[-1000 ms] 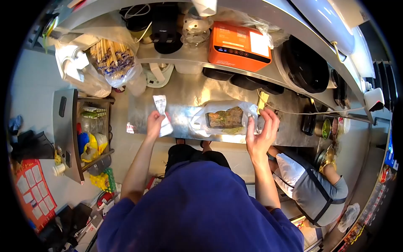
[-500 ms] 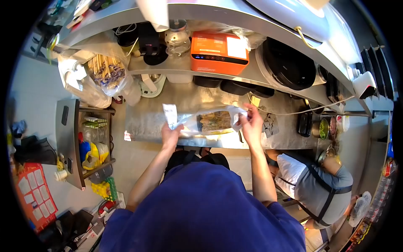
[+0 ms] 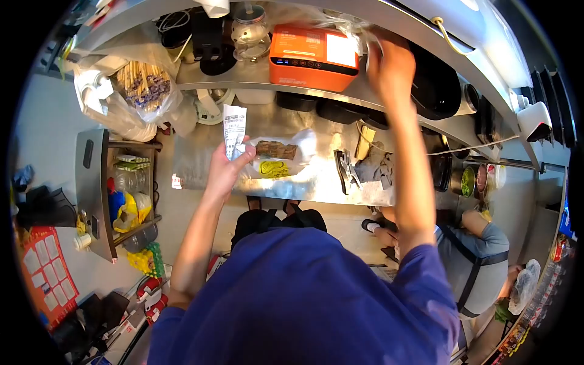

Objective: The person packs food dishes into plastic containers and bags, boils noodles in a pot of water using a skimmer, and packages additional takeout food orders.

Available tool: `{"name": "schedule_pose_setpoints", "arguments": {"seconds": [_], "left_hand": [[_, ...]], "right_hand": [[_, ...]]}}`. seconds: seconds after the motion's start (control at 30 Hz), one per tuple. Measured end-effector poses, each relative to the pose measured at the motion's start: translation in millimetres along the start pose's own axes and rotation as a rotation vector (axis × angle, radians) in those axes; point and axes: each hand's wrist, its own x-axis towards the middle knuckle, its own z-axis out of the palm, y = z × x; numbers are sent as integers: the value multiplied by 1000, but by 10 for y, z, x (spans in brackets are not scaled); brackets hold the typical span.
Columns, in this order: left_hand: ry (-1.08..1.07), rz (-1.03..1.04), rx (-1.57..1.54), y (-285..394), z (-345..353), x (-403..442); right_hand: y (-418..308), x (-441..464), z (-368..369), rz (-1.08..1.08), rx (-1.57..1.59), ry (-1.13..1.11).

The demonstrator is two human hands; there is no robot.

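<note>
A printed white paper slip point(image 3: 234, 129) is gripped upright in my left hand point(image 3: 226, 165). Beside that hand, a clear plastic bag with brown food point(image 3: 276, 150) inside and a yellow print on it lies on the metal counter point(image 3: 201, 159). My right hand point(image 3: 392, 70) is raised over the shelf, between the orange box point(image 3: 314, 58) and a black round appliance point(image 3: 435, 88). Its fingers are bent at crumpled clear plastic point(image 3: 359, 30); what they hold, if anything, is blurred. A stapler point(image 3: 345, 171) rests right of the food bag.
A dark cloth point(image 3: 376, 165) and a yellow pad point(image 3: 365, 142) lie near the stapler. Bagged chopsticks point(image 3: 143, 88) hang at the left. A white cable crosses the right side. A co-worker in grey point(image 3: 477, 255) is close at the lower right.
My right hand has left the food bag and moved up to the shelf. The bag now lies folded smaller on the counter, and the stapler has come into view. My left hand still holds the slip.
</note>
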Motion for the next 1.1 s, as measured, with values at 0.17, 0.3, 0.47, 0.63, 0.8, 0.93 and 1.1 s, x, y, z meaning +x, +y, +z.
{"name": "schedule_pose_setpoints", "arguments": {"seconds": [0.17,0.3,0.47,0.63,0.8,0.93,1.1], "left_hand": [[58,-25,-91,-236,-329,-88],[44,0,-191,-346,-535,-89],[-26,25,-383,-381,-619,14],[-19,46,-427,-367,-775,26],[21,-112,-491,-412,-879,47],[34,-55,-535,-396,-954,108],[-84,-115,-508,-209,-897,58]], "right_hand": [[762,739,526,-478,-352,-327],[853,870,479,-419,104,26],[767,639,610,-221,-239,-51],[-697,-640,-122,48,186,209],[-2376,-1060,25,213,635,-357],[-2079,-1589,1167,205,618,-956],[-2080,-1574,1130,84,222,-1193]]}}
